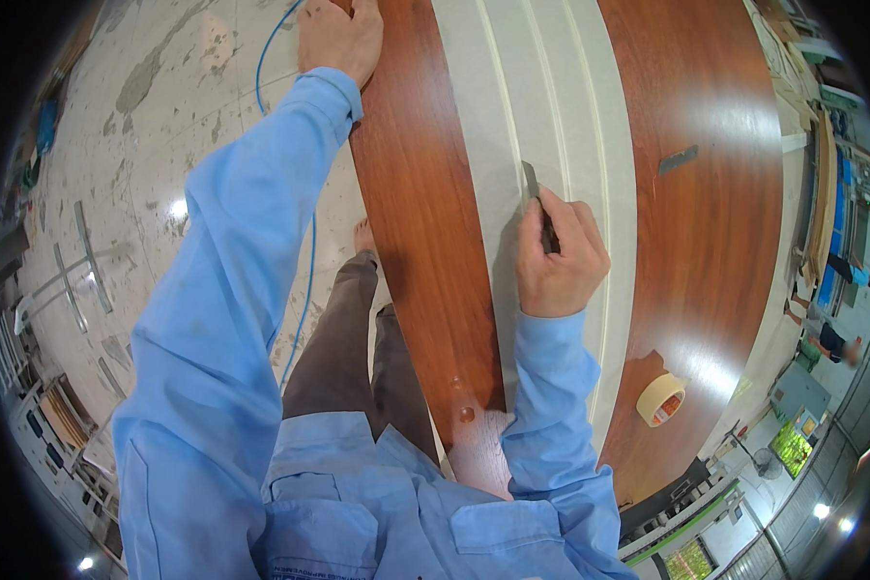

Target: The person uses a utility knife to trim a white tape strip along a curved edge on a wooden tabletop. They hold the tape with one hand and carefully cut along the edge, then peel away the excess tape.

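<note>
My right hand [563, 253] is closed around the dark handle of a slim flat-bladed knife [530, 180]. Its metal blade points away from me over a pale grey strip [512, 126] with cream lines running lengthwise. The strip lies between two glossy reddish-brown wood-grain surfaces. My left arm reaches far forward, and my left hand [343, 43] is at the outer edge of the left wood-grain panel [420, 164]. The top of the picture cuts off its fingers, so their grip is hidden.
On the right wood-grain surface [696, 232] lie a flat metal blade [679, 159] and a roll of cream tape [661, 400]. A blue hose [311, 261] trails over the stained floor at left. Metal frames [82, 261] stand there too. Other people [831, 343] are far right.
</note>
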